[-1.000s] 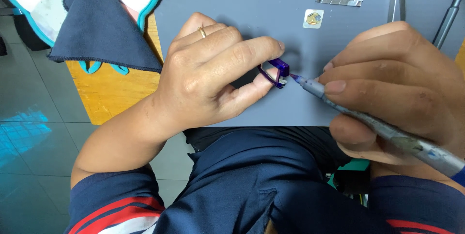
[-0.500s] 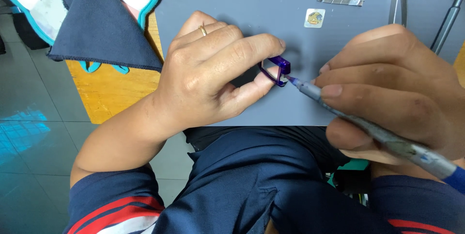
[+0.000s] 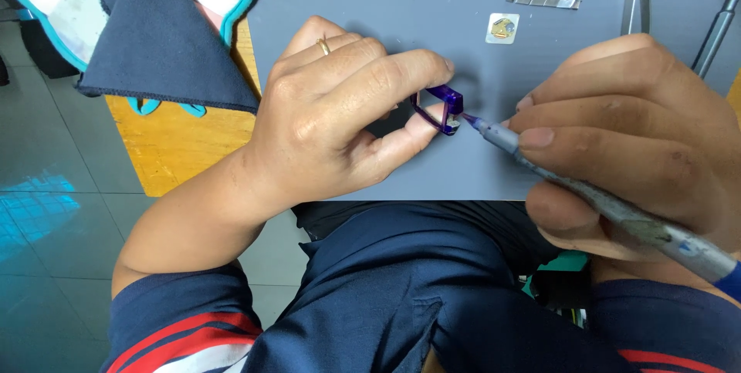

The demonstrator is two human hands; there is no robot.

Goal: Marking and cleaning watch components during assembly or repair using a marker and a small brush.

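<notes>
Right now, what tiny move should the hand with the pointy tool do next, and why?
Probably a gentle push of the tool tip a little further in. The right hand holds it like a pen, its tip already at the corner of the small purple frame, which the left hand pinches steady over the grey mat.

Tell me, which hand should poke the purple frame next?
Probably the right hand: it grips the metal tool, whose tip is at the purple frame. The left hand pinches that frame over the grey mat, so it is busy steadying it.
</notes>
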